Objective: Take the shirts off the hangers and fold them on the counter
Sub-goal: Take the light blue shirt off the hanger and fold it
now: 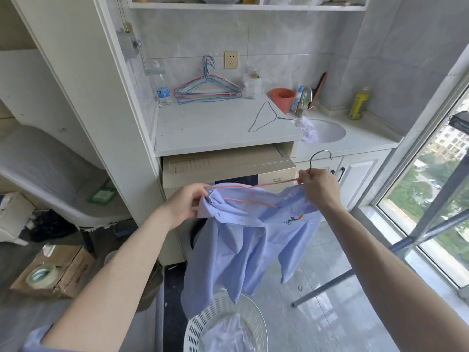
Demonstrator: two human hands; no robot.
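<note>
Two bare forearms reach forward from the bottom edge. Just below them stands a white perforated laundry basket [225,323] with pale cloth inside. The left hand [184,205] is clenched on the collar end of a light blue shirt [243,240]. The right hand [321,185] grips the neck of a pink wire hanger [256,186] just under its metal hook. The shirt is partly off: the hanger's pink wires show bare above the cloth, and the body of the shirt hangs down in front of a cream washing machine [228,168], its hem just above the basket.

Beyond the hands the white counter [203,133] has a broad bare stretch on its left and middle, up to its front edge. One dark wire hanger [266,118] lies flat near the right end. A bunch of pink and blue hangers [206,88] hangs against the tiled back wall, with a water bottle [162,90] to their left and an orange cup [283,97] to their right.

To the right, a round sink [327,130] is set in a lower top, with crumpled white cloth [308,129] over its near rim and a yellow bottle [357,104] beyond it. A window [431,194] closes the right side, and a grey pole [322,290] slants across the glossy floor. On the left, a tall white cabinet side stands close, with a cardboard box [55,273] and a tape roll [40,275] low on the floor.
</note>
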